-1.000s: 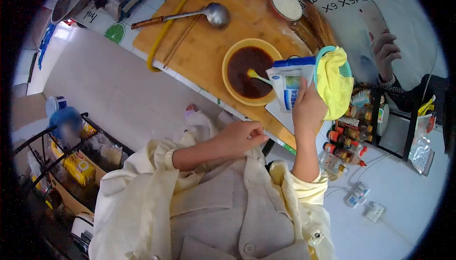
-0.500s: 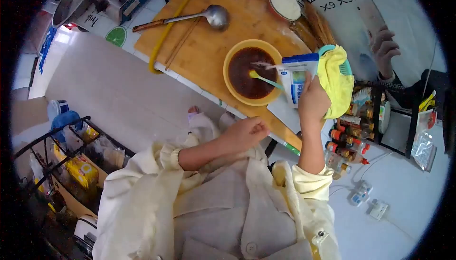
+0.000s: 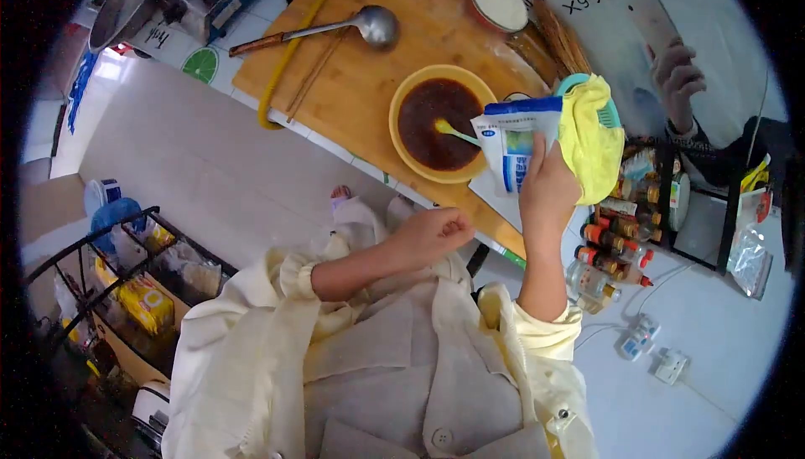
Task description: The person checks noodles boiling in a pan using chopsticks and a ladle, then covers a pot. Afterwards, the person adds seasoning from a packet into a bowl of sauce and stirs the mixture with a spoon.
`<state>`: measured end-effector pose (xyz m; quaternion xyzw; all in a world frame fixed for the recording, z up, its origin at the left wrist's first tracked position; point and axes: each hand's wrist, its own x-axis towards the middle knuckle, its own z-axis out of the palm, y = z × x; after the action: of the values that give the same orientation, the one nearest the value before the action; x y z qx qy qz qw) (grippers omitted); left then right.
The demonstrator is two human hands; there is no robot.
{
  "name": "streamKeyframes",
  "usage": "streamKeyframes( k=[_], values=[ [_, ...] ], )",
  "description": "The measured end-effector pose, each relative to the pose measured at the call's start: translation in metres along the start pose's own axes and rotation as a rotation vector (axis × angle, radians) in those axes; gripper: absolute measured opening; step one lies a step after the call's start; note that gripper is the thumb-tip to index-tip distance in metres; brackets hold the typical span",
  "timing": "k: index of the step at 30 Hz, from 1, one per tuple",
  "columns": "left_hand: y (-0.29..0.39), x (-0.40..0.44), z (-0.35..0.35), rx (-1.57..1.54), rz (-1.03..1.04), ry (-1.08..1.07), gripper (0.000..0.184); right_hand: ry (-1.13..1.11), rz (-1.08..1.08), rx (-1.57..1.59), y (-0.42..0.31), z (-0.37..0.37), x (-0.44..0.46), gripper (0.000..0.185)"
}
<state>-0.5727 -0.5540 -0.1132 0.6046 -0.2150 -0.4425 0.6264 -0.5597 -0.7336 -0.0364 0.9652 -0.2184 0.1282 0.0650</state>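
Note:
My right hand (image 3: 549, 188) grips a white and blue packet (image 3: 513, 145) at the right rim of a yellow bowl (image 3: 398, 142). Dark brown liquid (image 3: 436, 115) fills much of the bowl, and a spoon (image 3: 457, 131) with a pale green handle rests in it, partly behind the packet. Curled in front of my torso, my left hand (image 3: 438, 237) is closed; whether anything is inside its fingers is hidden. A yellow cloth (image 3: 592, 145) hangs over a green basket (image 3: 612, 112) just beyond my right hand.
A metal ladle (image 3: 376, 26), chopsticks (image 3: 317, 76) and a yellow hose (image 3: 289, 63) lie on the wooden board (image 3: 432, 31). Behind the bowl stands a container of white powder (image 3: 501, 5). Several bottles (image 3: 610, 245) line the right side. A black rack (image 3: 117, 270) stands at lower left.
Half a second ago a pale streak stretched from the packet over the bowl; it no longer shows. My right hand and the packet have shifted slightly left, towards the bowl. The left hand stays curled.

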Motion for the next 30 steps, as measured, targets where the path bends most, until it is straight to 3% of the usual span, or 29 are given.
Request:
streamKeyframes(
  k=[3, 5, 8, 11, 15, 20, 27, 30],
  values=[
    [0.004, -0.003, 0.000, 0.006, -0.002, 0.025, 0.025, 0.031, 0.025, 0.058, 0.003, 0.007, -0.009, 0.032],
    [0.001, -0.004, 0.000, -0.004, 0.007, 0.013, 0.024, 0.101, -0.091, -0.022, -0.001, 0.004, -0.010, 0.034],
    [0.005, -0.007, 0.000, -0.013, -0.007, 0.006, 0.024, 0.035, -0.176, -0.084, 0.010, 0.014, -0.019, 0.035],
    [0.005, -0.009, -0.001, 0.011, -0.024, 0.007, 0.025, 0.074, -0.084, 0.042, 0.010, 0.012, -0.025, 0.033],
    [0.001, -0.009, 0.002, 0.051, -0.008, 0.009, 0.026, 0.029, -0.174, -0.091, 0.010, 0.014, -0.025, 0.032],
    [0.001, -0.013, 0.002, 0.016, -0.031, 0.005, 0.025, 0.162, -0.092, 0.005, 0.007, 0.006, -0.025, 0.032],
    [0.000, -0.015, 0.003, -0.002, -0.008, -0.004, 0.023, 0.173, -0.002, 0.044, 0.001, 0.012, -0.016, 0.034],
    [-0.004, -0.015, 0.005, 0.031, 0.017, 0.013, 0.023, 0.161, -0.093, -0.001, -0.003, 0.017, -0.007, 0.035]
  ],
)
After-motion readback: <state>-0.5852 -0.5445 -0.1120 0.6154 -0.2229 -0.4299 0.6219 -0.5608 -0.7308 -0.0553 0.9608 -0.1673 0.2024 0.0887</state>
